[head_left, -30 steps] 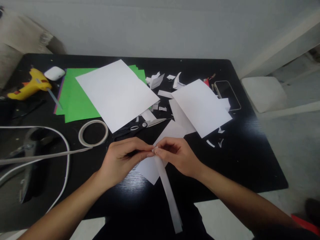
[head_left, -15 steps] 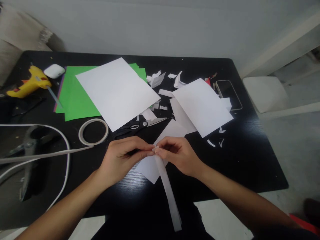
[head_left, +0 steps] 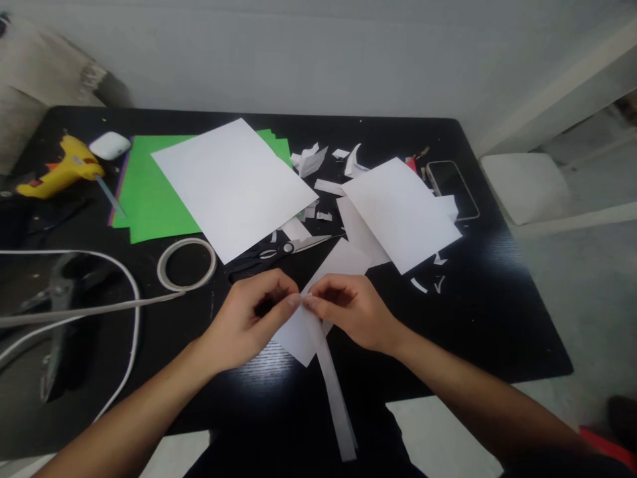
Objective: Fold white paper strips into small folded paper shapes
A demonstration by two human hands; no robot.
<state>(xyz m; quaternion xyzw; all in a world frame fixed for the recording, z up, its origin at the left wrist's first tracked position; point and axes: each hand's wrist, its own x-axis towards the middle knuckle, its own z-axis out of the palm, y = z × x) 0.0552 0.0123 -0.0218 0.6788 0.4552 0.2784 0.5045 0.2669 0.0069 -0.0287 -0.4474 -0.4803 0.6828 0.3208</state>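
Note:
Over the near middle of the black table (head_left: 497,305), my left hand (head_left: 249,322) and my right hand (head_left: 348,312) meet fingertip to fingertip. Both pinch the top end of a long white paper strip (head_left: 336,392), which hangs down toward me past the table's edge. A small white paper piece (head_left: 298,335) lies on the table under my hands. Black-handled scissors (head_left: 279,252) lie just beyond my fingers, blades pointing right.
Farther back lie a large white sheet (head_left: 231,182) on green paper (head_left: 149,199), another white sheet (head_left: 401,212), paper scraps (head_left: 311,159) and a phone (head_left: 452,188). A tape roll (head_left: 186,264), white cable (head_left: 124,279) and yellow glue gun (head_left: 54,169) occupy the left.
My fingertips have shifted slightly left and up along the strip's top end, and the strip's lower end has swung a little left. Everything else on the table stays put.

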